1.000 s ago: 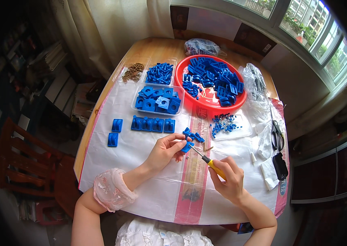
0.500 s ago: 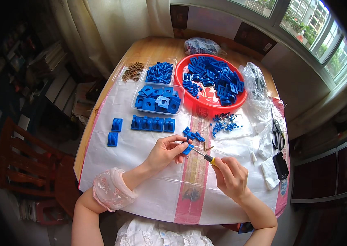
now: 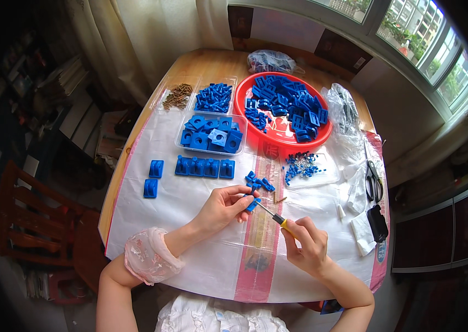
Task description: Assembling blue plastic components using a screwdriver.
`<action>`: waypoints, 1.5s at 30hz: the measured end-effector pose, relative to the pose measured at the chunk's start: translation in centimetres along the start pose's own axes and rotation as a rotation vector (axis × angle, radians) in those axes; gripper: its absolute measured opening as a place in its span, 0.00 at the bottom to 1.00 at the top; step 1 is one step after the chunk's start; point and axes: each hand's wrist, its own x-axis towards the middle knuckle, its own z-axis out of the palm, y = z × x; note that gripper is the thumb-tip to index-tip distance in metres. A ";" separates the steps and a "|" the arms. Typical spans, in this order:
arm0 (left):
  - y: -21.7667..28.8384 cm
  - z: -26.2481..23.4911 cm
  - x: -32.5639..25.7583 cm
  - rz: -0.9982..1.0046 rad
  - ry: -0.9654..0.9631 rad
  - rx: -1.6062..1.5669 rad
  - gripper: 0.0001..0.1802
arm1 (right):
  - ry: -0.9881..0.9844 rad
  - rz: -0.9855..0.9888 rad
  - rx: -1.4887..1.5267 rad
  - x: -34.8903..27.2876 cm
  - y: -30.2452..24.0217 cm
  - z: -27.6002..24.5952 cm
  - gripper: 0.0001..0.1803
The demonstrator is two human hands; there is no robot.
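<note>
Hands meet over the white plastic sheet [image 3: 178, 221] that covers the wooden table [image 3: 189, 63]: the left hand [image 3: 224, 206] has its fingers closed around a small blue plastic part [image 3: 251, 205], pinching it just above the sheet near the table's middle, while the right hand [image 3: 307, 246] is wrapped around the yellow handle of a screwdriver [image 3: 271, 215] whose thin shaft slants up and left until its tip touches that part. Just beyond the held part lies a loose cluster of small blue pieces [image 3: 259, 181], with two short brown pins [image 3: 278, 197] beside it. Farther out, a row of blue blocks [image 3: 205, 166] stands side by side, and two single blue blocks [image 3: 153, 178] lie apart to the left. Behind the row sits a clear tray of blue square parts [image 3: 209, 136], then another clear tray of smaller blue parts [image 3: 214, 97] with a heap of brown screws [image 3: 178, 96] next to it. A red round basin [image 3: 278, 141] holds a heap of blue parts, and a shallow clear lid with tiny blue bits [image 3: 302, 165] lies just in front of it. Black-handled scissors [image 3: 374, 182] and a black flat object [image 3: 377, 222] rest near the right edge
</note>
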 end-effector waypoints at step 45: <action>0.7 3.8 -2.4 0.122 -0.205 0.473 0.23 | -0.086 0.494 0.527 0.1 0.4 0.7 0.08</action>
